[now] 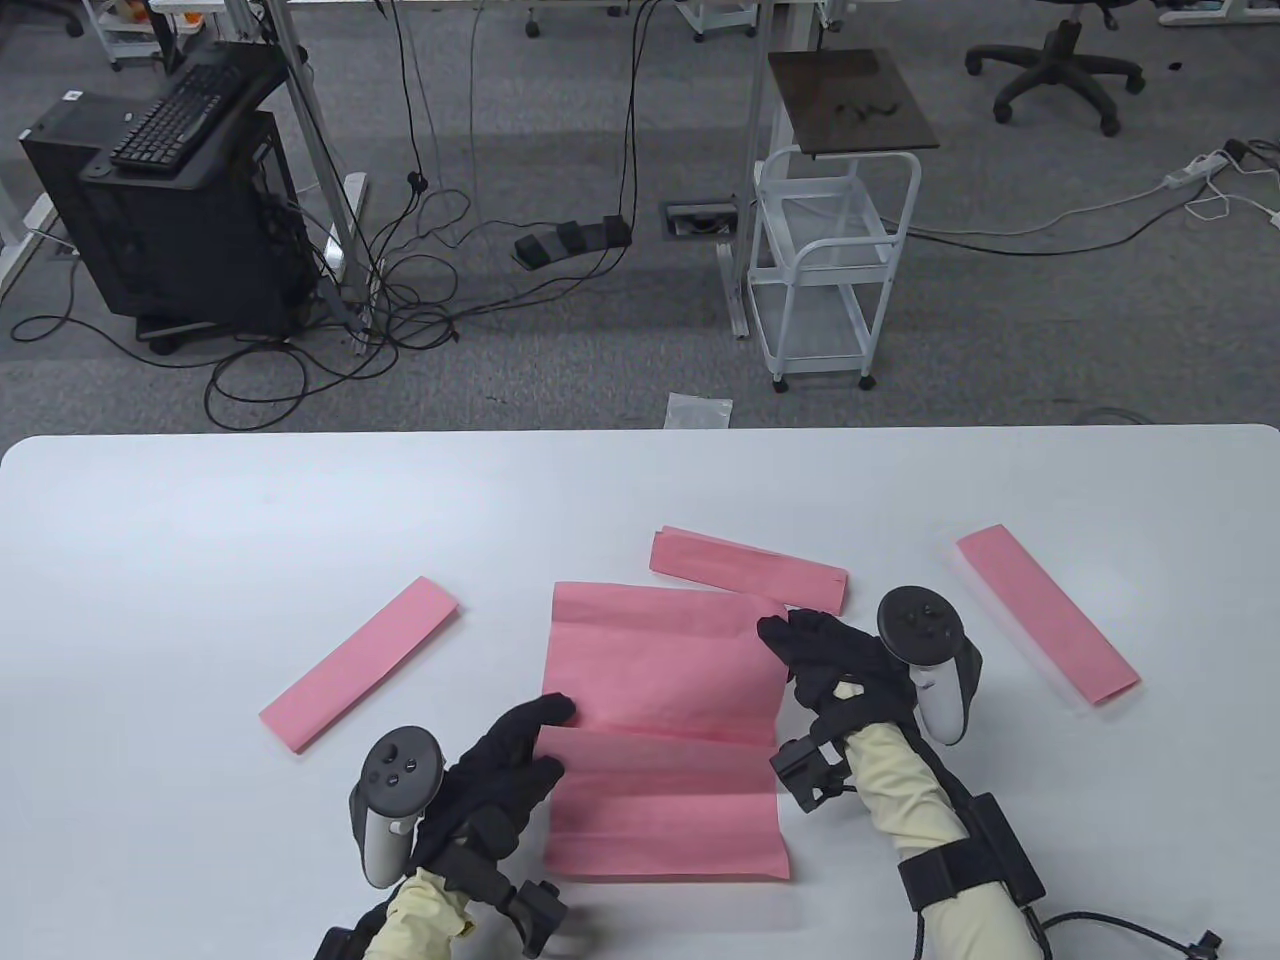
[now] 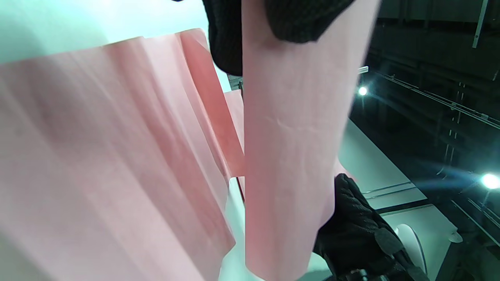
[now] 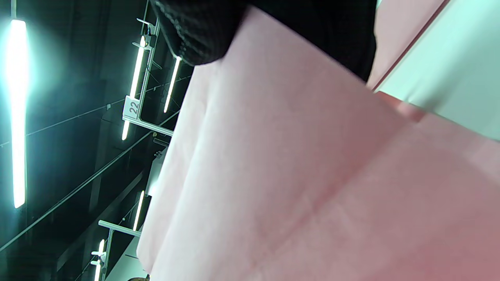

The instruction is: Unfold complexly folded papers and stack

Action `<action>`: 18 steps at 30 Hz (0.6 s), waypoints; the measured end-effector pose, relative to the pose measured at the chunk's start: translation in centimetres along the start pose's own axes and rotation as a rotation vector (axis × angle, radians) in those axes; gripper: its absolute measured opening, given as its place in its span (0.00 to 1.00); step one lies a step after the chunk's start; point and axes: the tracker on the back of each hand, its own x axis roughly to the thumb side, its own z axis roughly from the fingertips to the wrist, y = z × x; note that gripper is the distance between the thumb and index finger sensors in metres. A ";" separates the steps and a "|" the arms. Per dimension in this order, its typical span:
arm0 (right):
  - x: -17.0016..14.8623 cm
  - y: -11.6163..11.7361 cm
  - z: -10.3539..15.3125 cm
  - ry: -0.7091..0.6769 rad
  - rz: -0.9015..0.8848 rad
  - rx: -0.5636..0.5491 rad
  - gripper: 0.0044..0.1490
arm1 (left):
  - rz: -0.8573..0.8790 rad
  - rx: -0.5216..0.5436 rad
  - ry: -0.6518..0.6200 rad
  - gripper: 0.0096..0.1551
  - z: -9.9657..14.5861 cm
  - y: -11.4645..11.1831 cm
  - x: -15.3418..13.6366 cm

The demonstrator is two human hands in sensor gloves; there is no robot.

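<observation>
Partly unfolded pink sheet at table centre-front. Left hand pinches its left edge; right hand grips its right edge. Three folded pink strips: left, behind, right, none touching sheet. White cart beyond table.

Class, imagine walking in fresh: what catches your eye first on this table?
A large pink sheet, creased and mostly opened, sits front and centre, held at its edges by the left hand and right hand. Three folded pink strips lie around it: left, behind, right.
</observation>
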 end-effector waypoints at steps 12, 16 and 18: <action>-0.8 -0.9 -1.5 0.020 -0.116 0.025 0.23 | -0.349 -0.296 0.094 0.17 0.2 0.8 0.4; -0.8 0.0 -1.8 0.017 -0.106 0.032 0.23 | -0.239 -0.322 0.078 0.19 0.4 0.4 -0.5; -0.7 0.1 -1.9 0.016 -0.105 0.027 0.23 | -0.186 -0.363 0.062 0.27 0.5 0.4 -0.6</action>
